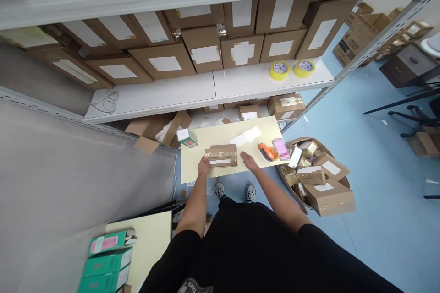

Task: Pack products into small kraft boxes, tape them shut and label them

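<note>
A small cardboard box (223, 149) lies on the pale yellow table (192, 169), with shiny tape along it and a white label strip on top. At its left front corner, my left hand (203, 166) is closed on the edge. My right hand (249, 161) is just off the box's right side, fingers stretched out, holding nothing. Farther right lies an orange and dark tool (267, 152), whose kind I cannot make out, beside a blurred pink item (281, 149). White paper slips (245, 136) are behind the box. A small green-and-white box (187, 138) stands at the table's back left.
Shelves with several labelled cartons (165, 62) rise ahead; two yellow tape rolls (279, 70) rest on one shelf (240, 83). An open carton (154, 130) sits below left. Right of the table, a large container (292, 194) is heaped with parcels. Green boxes (106, 263) lie on another table behind left.
</note>
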Demonstrator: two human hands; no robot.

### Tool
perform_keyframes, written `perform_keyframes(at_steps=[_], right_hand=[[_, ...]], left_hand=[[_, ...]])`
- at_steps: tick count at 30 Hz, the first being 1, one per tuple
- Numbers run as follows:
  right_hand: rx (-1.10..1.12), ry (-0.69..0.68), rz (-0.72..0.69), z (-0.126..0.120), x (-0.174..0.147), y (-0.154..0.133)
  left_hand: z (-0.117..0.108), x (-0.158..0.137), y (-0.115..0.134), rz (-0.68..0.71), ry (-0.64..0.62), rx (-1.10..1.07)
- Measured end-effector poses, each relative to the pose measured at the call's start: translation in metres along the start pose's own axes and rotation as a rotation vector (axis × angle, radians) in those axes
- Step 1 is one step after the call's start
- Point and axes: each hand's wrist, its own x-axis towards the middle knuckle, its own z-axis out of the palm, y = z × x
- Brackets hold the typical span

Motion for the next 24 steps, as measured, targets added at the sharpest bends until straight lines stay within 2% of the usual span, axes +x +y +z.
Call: perform_keyframes(at_steps=[3,5,9,12,15,19,21,24], right_hand=[[0.077,-0.070,0.045,0.043,-0.001,-0.024],[0.067,-0.064,0.098,0.055,-0.001,-0.034],[0.075,-0.076,0.190,0.047,-0.003,-0.045],[0.060,-0.021,0.260,0.032,-0.011,-0.056],[0.004,0.058,0.209,0.020,-0.021,-0.069],[-0.003,0.207,0.120,0.017,-0.023,-0.081],[0.004,0.211,0.079,0.021,-0.018,-0.080],[-0.051,0.135,0.068,0.033,-0.011,-0.069]], left_hand=[[-0.003,0.001,0.000,0.007,-0.016,-0.010],[-0.004,0.001,-0.001,0.013,-0.033,-0.022],[-0.012,-0.004,-0.001,0.000,-0.052,-0.057],[-0.026,-0.013,0.002,-0.076,-0.045,-0.093],[-0.043,-0.019,0.006,-0.131,0.032,-0.135],[-0.052,-0.016,0.007,-0.042,0.110,-0.236],[-0.046,-0.010,0.002,0.002,0.069,-0.280],[-0.029,-0.004,-0.010,0.039,-0.086,-0.263]])
